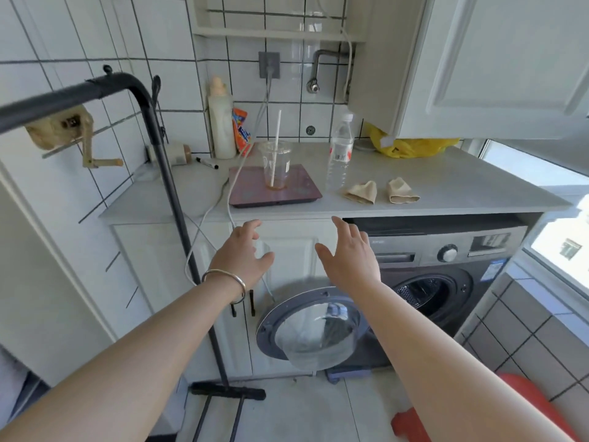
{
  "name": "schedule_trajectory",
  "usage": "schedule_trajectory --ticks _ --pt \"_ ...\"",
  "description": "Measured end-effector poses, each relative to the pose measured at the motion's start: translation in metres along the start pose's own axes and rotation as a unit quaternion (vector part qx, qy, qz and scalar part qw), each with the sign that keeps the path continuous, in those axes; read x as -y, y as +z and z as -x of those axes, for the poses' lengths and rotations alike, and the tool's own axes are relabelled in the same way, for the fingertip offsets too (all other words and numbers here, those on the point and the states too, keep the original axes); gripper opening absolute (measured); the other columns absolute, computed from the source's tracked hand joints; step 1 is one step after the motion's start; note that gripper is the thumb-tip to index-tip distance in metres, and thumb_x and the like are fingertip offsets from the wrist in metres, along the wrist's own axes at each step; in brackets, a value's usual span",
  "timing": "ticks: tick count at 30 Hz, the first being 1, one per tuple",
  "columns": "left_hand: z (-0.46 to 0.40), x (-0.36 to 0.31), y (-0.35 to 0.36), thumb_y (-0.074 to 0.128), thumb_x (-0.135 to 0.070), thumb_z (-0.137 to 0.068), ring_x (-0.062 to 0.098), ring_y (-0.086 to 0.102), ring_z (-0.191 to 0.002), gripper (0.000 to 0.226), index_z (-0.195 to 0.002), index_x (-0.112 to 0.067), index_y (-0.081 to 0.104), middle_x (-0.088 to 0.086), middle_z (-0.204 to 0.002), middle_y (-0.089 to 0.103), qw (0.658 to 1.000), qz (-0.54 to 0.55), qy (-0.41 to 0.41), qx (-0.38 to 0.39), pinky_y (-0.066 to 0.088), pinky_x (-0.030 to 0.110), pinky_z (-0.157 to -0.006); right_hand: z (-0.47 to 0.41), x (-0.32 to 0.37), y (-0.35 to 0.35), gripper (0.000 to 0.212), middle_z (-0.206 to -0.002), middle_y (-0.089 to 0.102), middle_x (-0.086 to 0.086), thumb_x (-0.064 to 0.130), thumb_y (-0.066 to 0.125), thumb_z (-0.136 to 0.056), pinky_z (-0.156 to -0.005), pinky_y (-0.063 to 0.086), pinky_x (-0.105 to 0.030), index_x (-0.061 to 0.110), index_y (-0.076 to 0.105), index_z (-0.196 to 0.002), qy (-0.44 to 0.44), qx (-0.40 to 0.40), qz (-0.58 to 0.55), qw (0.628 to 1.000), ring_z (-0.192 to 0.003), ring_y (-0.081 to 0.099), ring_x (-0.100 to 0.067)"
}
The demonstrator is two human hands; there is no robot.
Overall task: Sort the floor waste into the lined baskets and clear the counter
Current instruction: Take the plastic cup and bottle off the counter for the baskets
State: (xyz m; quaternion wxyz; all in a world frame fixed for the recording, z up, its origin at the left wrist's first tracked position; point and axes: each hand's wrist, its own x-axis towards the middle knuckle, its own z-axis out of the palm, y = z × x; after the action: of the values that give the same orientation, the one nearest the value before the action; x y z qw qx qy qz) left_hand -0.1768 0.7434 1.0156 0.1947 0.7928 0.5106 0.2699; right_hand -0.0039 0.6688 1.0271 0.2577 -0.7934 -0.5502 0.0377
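While empty, both hands (pixel 242 253) outstretched.

Counter (pixel 462 186): scale (pixel 302 194) w/ cup (pixel 276 164), bottle (pixel 340 154), 2 cloths (pixel 363 192), yellow bag (pixel 414 146).

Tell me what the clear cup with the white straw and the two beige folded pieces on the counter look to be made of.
Clear cup with the white straw: seemingly thin glossy plastic, see-through, brownish dregs visible at the bottom. Two beige folded pieces: probably soft matte fabric, since they lie limp and creased; the exact textile is unclear.
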Motion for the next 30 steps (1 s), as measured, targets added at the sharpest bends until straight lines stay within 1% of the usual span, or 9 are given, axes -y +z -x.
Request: schedule_trajectory --ticks 3,8,11,14,19,22,25,26,30 --pt "-0.031 0.0 0.012 0.061 -0.029 -0.083 0.012 0.052 -0.09 0.059 -0.136 -0.02 0.035 0.002 -0.126 0.051 1.0 0.014 -0.019 -0.017 0.048 0.033 -0.09 -0.037 -0.014 0.005 0.062 -0.147 0.035 -0.002 0.041 0.044 -0.094 -0.102 0.038 -0.04 0.021 0.019 -0.146 -0.001 0.01 -0.011 1.0 -0.132 0.032 -0.025" --pt "-0.083 -0.021 0.041 0.062 -0.029 -0.083 0.014 0.055 -0.091 0.062 -0.137 -0.021 0.035 0.003 -0.127 0.052 0.996 0.039 -0.059 -0.046 0.045 0.03 -0.088 -0.109 -0.051 0.003 0.061 -0.15 0.032 -0.001 0.039 0.044 -0.094 -0.105 0.034 -0.038 0.02 0.019 -0.147 -0.018 0.03 -0.033 0.999 -0.137 0.029 -0.024" --pt "-0.111 -0.035 0.056 0.062 -0.028 -0.083 0.018 0.059 -0.098 0.062 -0.138 -0.021 0.034 0.002 -0.129 0.051 0.993 0.044 -0.096 -0.06 0.044 0.03 -0.089 -0.149 -0.07 0.001 0.062 -0.15 0.031 -0.002 0.039 0.046 -0.093 -0.108 0.033 -0.04 0.021 0.02 -0.146 -0.024 0.06 -0.054 0.996 -0.138 0.029 -0.024" --pt "-0.138 -0.044 0.067 0.062 -0.027 -0.082 0.016 0.056 -0.095 0.063 -0.138 -0.022 0.033 0.001 -0.129 0.051 0.987 0.059 -0.122 -0.083 0.045 0.03 -0.088 -0.187 -0.085 0.0 0.063 -0.149 0.032 -0.003 0.037 0.047 -0.092 -0.11 0.032 -0.04 0.022 0.02 -0.147 -0.034 0.079 -0.061 0.994 -0.138 0.03 -0.024" --pt "-0.175 -0.044 0.08 0.067 -0.025 -0.079 0.017 0.057 -0.092 0.066 -0.138 -0.019 0.036 0.004 -0.128 0.053 0.976 0.088 -0.163 -0.11 0.043 0.028 -0.085 -0.232 -0.095 0.003 0.064 -0.146 0.037 -0.007 0.033 0.051 -0.09 -0.11 0.028 -0.039 0.017 0.023 -0.145 -0.044 0.072 -0.09 0.992 -0.135 0.033 -0.027" --pt "-0.197 -0.034 0.084 0.069 -0.027 -0.078 0.022 0.061 -0.102 0.068 -0.137 -0.016 0.037 0.007 -0.129 0.054 0.967 0.106 -0.19 -0.132 0.044 0.031 -0.09 -0.251 -0.095 0.009 0.067 -0.144 0.038 -0.009 0.031 0.054 -0.089 -0.109 0.026 -0.036 0.014 0.023 -0.145 -0.03 0.044 -0.105 0.993 -0.133 0.036 -0.028" --pt "-0.22 -0.027 0.088 0.072 -0.027 -0.077 0.021 0.058 -0.111 0.072 -0.138 -0.012 0.036 0.008 -0.131 0.053 0.955 0.137 -0.218 -0.151 0.04 0.027 -0.089 -0.269 -0.097 0.013 0.073 -0.145 0.036 -0.007 0.033 0.057 -0.087 -0.104 0.016 -0.027 0.012 0.02 -0.146 0.007 0.001 -0.12 0.993 -0.135 0.033 -0.025" --pt "-0.228 -0.024 0.088 0.073 -0.027 -0.076 0.021 0.056 -0.115 0.075 -0.139 -0.011 0.035 0.008 -0.134 0.052 0.95 0.152 -0.223 -0.155 0.04 0.027 -0.091 -0.276 -0.096 0.014 0.076 -0.147 0.034 -0.007 0.035 0.058 -0.086 -0.103 0.015 -0.027 0.012 0.017 -0.147 0.023 -0.01 -0.127 0.992 -0.136 0.032 -0.025" --pt "-0.265 -0.007 0.089 0.076 -0.036 -0.071 0.023 0.042 -0.132 0.091 -0.143 -0.009 0.027 0.009 -0.146 0.04 0.943 0.17 -0.244 -0.15 0.035 0.035 -0.108 -0.303 -0.094 0.021 0.093 -0.154 0.023 -0.006 0.041 0.064 -0.082 -0.112 0.02 -0.034 0.012 0.006 -0.149 0.089 -0.024 -0.191 0.977 -0.142 0.023 -0.023"
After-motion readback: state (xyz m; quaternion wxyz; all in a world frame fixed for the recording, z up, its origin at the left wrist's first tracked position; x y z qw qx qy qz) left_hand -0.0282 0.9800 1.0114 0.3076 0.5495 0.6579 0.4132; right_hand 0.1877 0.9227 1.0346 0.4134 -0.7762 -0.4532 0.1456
